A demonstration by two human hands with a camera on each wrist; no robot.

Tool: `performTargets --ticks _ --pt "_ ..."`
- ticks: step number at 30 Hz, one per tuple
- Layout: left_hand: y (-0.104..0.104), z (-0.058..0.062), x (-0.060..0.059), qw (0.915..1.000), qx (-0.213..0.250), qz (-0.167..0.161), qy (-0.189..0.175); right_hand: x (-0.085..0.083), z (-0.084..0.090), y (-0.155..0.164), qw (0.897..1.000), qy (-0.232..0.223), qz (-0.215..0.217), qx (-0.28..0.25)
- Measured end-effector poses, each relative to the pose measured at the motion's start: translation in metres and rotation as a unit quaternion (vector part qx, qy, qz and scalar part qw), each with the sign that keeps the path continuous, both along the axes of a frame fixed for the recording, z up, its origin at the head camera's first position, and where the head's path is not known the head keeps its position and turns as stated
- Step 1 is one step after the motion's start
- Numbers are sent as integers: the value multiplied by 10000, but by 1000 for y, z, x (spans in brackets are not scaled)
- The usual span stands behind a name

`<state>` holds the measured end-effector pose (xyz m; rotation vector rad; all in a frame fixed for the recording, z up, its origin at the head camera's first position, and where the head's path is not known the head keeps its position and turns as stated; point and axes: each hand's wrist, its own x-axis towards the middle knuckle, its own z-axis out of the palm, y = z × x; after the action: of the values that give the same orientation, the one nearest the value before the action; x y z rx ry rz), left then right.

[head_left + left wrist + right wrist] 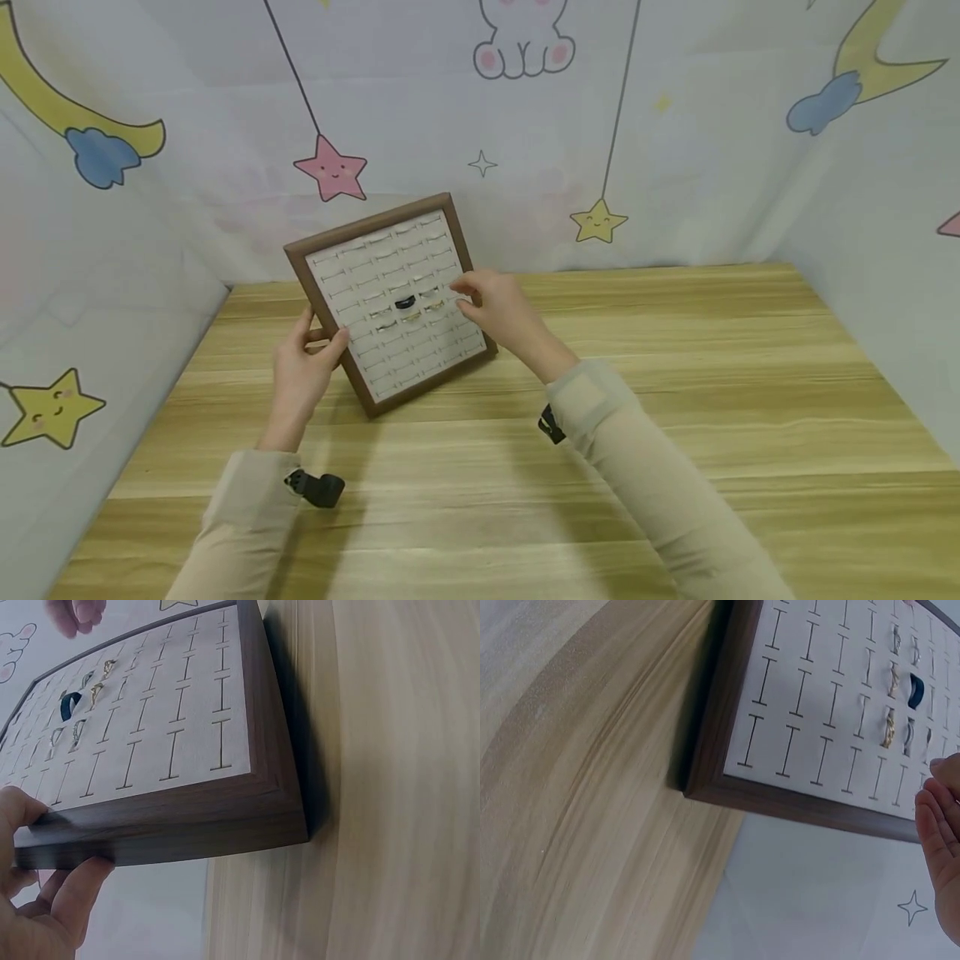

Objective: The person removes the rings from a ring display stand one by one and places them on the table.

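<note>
A square ring tray with a brown wooden frame [367, 222] and a white slotted pad stands tilted up on its lower edge at the back left of the table. My left hand [307, 367] grips its left edge, thumb on the front of the frame [187, 817] and fingers [67, 892] behind. A dark ring [405, 302] and several small metal rings [431, 293] sit in slots near the pad's middle. My right hand [498, 312] hovers at the tray's right side, fingers loosely bent near those rings. Whether they touch the pad is unclear. The dark ring [916, 690] shows beside my right hand [941, 825].
The wooden table [675, 375] stretches out to the right and front. A cartoon-printed cloth backdrop [600, 150] encloses it at the back and both sides, close behind the tray. Black wrist cameras [318, 487] sit on both sleeves.
</note>
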<state>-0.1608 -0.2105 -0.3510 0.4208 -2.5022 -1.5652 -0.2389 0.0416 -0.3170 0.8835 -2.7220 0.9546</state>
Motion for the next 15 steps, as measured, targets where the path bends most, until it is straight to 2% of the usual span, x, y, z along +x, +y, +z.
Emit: performTargets --ticks 5,15 --pt "5 -1 -3 9999 -7 -104 40 -1 -4 -4 9999 -127 -26 109" --pt "17 -3 -8 9993 -22 -373 -38 -2 -8 -4 9997 137 -72 171"
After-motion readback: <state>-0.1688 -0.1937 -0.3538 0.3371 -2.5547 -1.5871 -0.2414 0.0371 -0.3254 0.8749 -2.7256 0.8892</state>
